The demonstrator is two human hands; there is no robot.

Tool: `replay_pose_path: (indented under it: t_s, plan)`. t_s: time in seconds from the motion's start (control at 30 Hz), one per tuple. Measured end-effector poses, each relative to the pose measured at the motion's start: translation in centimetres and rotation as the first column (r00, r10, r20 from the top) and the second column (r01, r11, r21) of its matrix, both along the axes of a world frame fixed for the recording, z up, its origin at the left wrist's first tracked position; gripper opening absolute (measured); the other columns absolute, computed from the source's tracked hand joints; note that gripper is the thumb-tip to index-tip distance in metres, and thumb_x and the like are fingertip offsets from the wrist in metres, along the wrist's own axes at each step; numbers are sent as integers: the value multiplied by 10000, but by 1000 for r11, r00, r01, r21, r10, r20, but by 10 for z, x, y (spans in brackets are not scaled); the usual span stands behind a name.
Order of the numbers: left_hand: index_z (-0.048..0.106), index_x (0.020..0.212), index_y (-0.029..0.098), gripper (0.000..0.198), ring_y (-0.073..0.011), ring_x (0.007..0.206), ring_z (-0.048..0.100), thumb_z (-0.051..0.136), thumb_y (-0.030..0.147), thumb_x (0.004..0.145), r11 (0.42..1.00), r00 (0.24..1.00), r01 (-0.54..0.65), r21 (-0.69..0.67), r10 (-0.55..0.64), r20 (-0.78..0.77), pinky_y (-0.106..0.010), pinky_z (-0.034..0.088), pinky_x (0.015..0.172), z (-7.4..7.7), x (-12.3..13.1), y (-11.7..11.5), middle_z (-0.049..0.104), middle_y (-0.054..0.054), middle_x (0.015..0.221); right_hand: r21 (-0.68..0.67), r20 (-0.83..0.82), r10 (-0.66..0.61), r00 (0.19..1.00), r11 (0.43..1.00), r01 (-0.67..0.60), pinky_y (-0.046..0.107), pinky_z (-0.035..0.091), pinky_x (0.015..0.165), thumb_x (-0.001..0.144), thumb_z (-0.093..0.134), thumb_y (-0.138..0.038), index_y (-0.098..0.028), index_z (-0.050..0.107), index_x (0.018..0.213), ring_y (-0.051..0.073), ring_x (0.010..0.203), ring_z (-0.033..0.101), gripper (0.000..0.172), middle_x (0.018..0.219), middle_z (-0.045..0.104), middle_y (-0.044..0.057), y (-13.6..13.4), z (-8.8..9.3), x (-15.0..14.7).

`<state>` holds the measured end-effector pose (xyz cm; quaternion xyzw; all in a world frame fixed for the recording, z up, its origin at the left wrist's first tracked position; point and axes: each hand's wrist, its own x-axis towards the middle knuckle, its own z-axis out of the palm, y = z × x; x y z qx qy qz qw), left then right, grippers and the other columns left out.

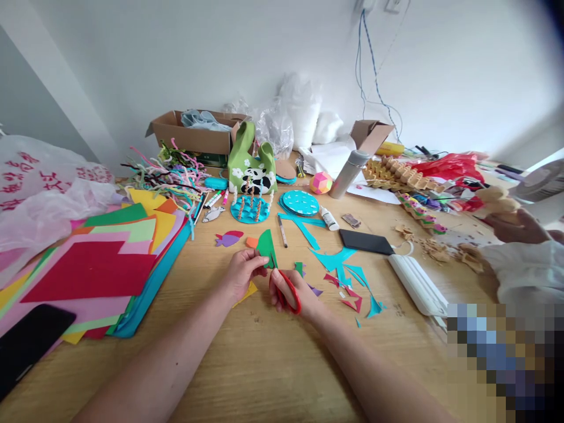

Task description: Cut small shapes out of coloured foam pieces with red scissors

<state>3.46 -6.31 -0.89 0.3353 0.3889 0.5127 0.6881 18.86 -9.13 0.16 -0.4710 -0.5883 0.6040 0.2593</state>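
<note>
My left hand [247,271] pinches a green felt piece [266,244] between thumb and fingers, just above the table. My right hand [293,292] is closed round the red handles of a pair of scissors [291,296], whose blades lie at the lower edge of the green piece. Under the hands, a yellow scrap [247,294] is partly hidden. Beyond the left hand lie an orange scrap [252,241] and a purple and red fish shape [230,238]. Right of the scissors are a small green scrap [299,268], red scraps [352,299] and blue offcuts [337,258].
A stack of coloured felt sheets [88,267] and a black phone [33,338] lie at the left. Farther back stand a panda bag [252,167], a blue disc with twisted posts [250,210] and a grey bottle [349,174]. A person's hand [513,232] appears at the right.
</note>
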Motion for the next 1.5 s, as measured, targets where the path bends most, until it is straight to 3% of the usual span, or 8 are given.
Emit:
replay_pose_path:
  t_s: [0.23,0.57,0.9,1.23,1.5]
  plan:
    - [675,655,127,184,-125,554,566,787,257,591,1000,1000,18,-13,-18,0,-272,447,592,-3,0,1,653,-31,628,9,-43,21,999,1000,-21,190,338,386,811,428,-818,-166,527,667,85,401,512,675,538,574,5,2,-3,2]
    - [656,627,135,184,-129,569,570,791,254,592,999,999,38,-3,-38,0,-278,448,610,-3,-2,2,643,-28,619,17,35,13,999,1000,-14,195,342,385,781,449,-834,-175,507,632,85,394,492,678,523,562,0,1,4,2]
    - [664,653,138,189,-133,565,575,787,272,599,999,1000,28,-21,-28,9,-279,453,596,-1,-1,1,657,-33,638,17,35,8,999,1000,-9,190,329,371,784,456,-828,-175,495,626,77,365,479,673,508,557,-1,3,-2,3]
    - [678,660,146,173,-118,574,564,797,238,574,999,999,-3,-39,5,33,-244,440,556,-2,-1,1,666,-31,649,-83,-29,-16,999,996,14,176,271,330,737,425,-883,-167,523,640,71,346,467,729,489,552,-10,2,3,1]
    - [670,647,137,163,-134,596,585,788,234,590,999,999,26,-24,-26,21,-266,448,595,0,-2,-1,671,-43,656,-80,-35,-11,999,997,8,174,273,335,728,429,-886,-167,513,638,67,348,462,729,493,547,-13,1,6,0]
